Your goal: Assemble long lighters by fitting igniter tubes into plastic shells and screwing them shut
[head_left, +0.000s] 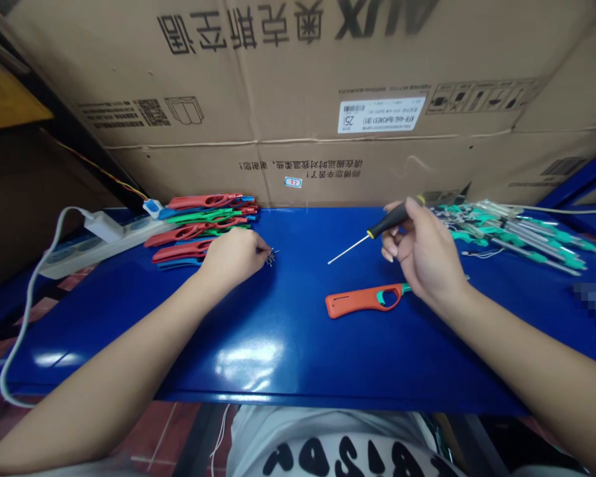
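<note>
My left hand [234,257] rests on the blue table [278,331], its fingers pinched over a small cluster of tiny metal screws [271,256]. My right hand [424,253] is closed round a screwdriver [372,234] with a black and yellow handle; its thin shaft points left and down toward the table. An orange lighter-shaped shell [365,300] with a green trigger lies flat just below my right hand, partly hidden under the wrist.
A stack of red, green and blue shells [201,225] lies at the back left. Several green-and-metal inner assemblies [511,232] are piled at the back right. A white power strip [99,240] with cable sits at far left. Cardboard boxes [298,99] wall the back.
</note>
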Tool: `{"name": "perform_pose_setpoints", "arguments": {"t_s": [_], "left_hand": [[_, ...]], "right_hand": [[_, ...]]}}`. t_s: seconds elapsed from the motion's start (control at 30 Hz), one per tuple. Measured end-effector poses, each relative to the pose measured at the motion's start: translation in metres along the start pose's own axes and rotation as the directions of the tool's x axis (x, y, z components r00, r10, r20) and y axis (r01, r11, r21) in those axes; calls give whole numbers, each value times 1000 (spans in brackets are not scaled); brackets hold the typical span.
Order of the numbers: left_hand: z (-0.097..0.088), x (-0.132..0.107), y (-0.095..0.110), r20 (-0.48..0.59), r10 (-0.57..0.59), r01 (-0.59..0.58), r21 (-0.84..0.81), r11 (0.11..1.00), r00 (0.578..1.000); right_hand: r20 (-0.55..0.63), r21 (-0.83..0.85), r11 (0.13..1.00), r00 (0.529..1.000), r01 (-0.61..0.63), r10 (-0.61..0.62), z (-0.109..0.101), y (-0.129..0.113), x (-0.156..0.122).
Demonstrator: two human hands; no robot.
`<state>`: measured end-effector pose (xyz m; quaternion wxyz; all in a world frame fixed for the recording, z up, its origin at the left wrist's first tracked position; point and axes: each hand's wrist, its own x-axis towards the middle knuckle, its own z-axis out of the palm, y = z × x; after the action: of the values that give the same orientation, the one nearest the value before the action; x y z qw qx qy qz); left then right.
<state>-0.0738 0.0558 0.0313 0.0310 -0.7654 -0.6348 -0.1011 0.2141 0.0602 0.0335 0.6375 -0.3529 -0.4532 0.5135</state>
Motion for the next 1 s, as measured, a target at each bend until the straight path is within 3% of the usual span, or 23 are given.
{"name": "perform_pose_setpoints", "arguments": {"t_s": [0.13, 0.33, 0.43, 0.53, 0.6, 0.7, 0.83, 1.0], "left_hand": [[2, -1, -3, -52, 7, -7, -1, 1000, 999], [-4, -2, 1, -35, -22, 22, -21, 1000, 999], [-7, -2, 7, -66, 38, -48, -159, 986, 997], [-3, -6, 21, -97, 131, -163, -520, 839, 987], [4, -13, 35, -51, 123, -121, -733, 670, 991], [15, -26, 54, 70, 153, -10, -884, 468, 986], [25, -36, 66, 113, 217, 11, -905, 425, 970], [28, -38, 67, 65, 244, -46, -904, 425, 968]], "right_hand": [[-6, -10, 1000, 1000, 7, -7, 1, -1, -1], [-16, -12, 1000, 1000, 8, -8, 1, 1, -1], [-3, -8, 1000, 1000, 25, -25, 0, 1, 0], [9, 23, 998, 998, 56, -57, -1, -1, 0], [19, 40, 997, 997, 68, -69, 1, -5, -1], [37, 46, 997, 998, 56, -57, 5, -11, -4], [55, 26, 1000, 998, 4, -5, 11, -16, -9], [45, -52, 998, 998, 46, -44, 12, -15, -11]]}}
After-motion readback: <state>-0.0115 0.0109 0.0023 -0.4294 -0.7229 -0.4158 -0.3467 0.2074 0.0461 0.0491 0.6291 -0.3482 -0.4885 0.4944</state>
